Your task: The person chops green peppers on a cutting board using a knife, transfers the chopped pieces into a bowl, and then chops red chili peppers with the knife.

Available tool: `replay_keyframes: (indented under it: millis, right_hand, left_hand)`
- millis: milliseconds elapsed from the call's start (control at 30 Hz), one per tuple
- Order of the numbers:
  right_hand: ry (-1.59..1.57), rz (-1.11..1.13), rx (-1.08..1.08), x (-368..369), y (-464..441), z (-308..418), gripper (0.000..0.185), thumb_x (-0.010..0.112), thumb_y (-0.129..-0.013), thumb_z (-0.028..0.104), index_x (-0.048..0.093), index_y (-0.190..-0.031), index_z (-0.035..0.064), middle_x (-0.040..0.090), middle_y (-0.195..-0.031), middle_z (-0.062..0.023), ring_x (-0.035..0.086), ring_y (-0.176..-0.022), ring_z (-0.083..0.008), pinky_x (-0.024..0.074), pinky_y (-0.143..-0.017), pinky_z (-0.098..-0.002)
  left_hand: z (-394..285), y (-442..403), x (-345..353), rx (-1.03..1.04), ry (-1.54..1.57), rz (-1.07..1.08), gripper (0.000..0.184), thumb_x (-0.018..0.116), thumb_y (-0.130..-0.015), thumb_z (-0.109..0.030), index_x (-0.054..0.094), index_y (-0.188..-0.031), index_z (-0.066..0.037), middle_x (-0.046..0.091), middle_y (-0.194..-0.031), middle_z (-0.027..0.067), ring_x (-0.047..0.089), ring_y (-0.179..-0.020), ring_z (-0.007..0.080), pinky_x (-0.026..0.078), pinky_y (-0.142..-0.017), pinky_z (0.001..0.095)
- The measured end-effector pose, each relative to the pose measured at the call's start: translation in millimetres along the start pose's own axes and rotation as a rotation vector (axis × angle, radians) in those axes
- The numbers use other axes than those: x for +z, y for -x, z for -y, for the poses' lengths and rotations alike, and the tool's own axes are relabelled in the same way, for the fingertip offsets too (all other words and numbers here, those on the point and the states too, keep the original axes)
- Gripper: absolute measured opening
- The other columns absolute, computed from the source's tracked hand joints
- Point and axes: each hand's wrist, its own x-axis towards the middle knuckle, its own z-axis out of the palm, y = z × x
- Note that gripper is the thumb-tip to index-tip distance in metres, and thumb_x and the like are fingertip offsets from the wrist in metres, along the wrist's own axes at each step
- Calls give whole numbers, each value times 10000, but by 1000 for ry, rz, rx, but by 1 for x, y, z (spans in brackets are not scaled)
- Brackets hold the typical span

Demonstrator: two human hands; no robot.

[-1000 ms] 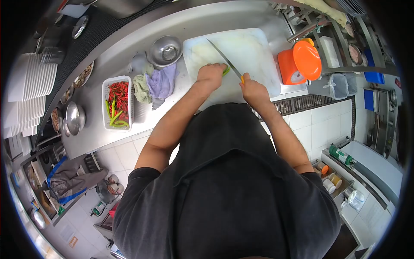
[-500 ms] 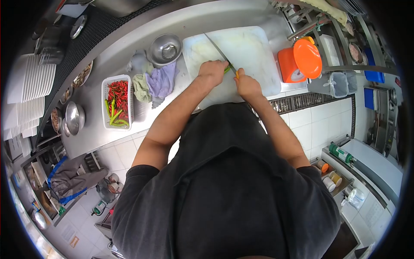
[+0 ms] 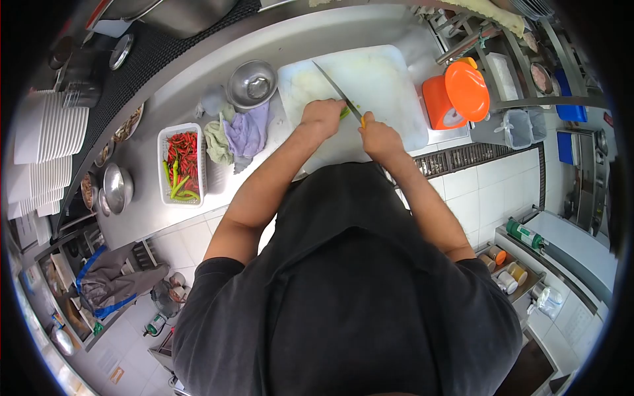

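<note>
Through the head view I have my right hand (image 3: 381,138) closed around the yellow handle of a long steel knife (image 3: 333,84), its blade slanting away over a white rectangular cutting board (image 3: 376,74). My left hand (image 3: 321,116) is curled, fingers bent down on a slender green chili pepper (image 3: 345,113) lying on the board, just beside the blade; I cannot tell how far its fingers are closed. A few small green bits (image 3: 357,106) lie on the far side of the knife.

On the stainless-steel desk (image 3: 142,211), a round metal bowl (image 3: 253,84) sits near the board's left edge, with a crumpled purple cloth (image 3: 247,129) and a pale green cloth (image 3: 217,142) closer to me. Left of them, a white plastic basket (image 3: 161,162) holds red chilies (image 3: 183,152) with several green ones on top. An orange scale (image 3: 434,99) stands right of the board.
</note>
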Motion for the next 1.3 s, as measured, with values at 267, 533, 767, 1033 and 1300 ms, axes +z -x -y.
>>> replay_keyframes:
  millis: [267, 533, 767, 1033, 1300]
  right_hand:
    - [-13, -10, -21, 2, -5, 1, 294, 509, -1048, 254, 485, -1196, 1, 726, -1007, -275, 712, -950, -454, 542, -836, -566]
    - [-13, -6, -21, -9, -6, 7, 320, 512, -1043, 261, 494, -1212, -11, 722, -999, -281, 709, -954, -459, 542, -848, -564]
    - [-38, 19, -12, 3, 0, 6, 316, 505, -1046, 266, 493, -1202, -9, 721, -992, -283, 702, -969, -468, 530, -875, -569]
    - [-86, -22, -38, 10, -14, 3, 299, 513, -1046, 262, 486, -1180, -4, 716, -985, -288, 697, -958, -484, 530, -867, -579]
    - [-75, -32, -29, 11, -18, 10, 314, 526, -1041, 248, 488, -1198, -21, 712, -987, -301, 700, -944, -484, 533, -860, -582]
  left_hand:
    - [7, 1, 15, 15, 28, -78, 485, 600, -841, -10, 647, -1304, -148, 717, -1180, 116, 695, -1095, 325, 561, -909, 446]
    - [5, 3, 5, 15, 34, -58, 495, 598, -845, -11, 651, -1315, -157, 714, -1212, 123, 699, -1094, 326, 565, -910, 449]
    - [9, 3, 2, 15, 49, -14, 471, 592, -859, -26, 670, -1302, -165, 716, -1221, 114, 687, -1125, 328, 554, -942, 449]
    - [14, 9, 12, -10, 81, -31, 445, 616, -872, -48, 681, -1297, -164, 706, -1246, 106, 671, -1157, 318, 542, -969, 444]
    - [20, 4, 13, -2, 113, -87, 401, 702, -854, -96, 707, -1250, -157, 708, -1210, 102, 674, -1134, 317, 543, -963, 441]
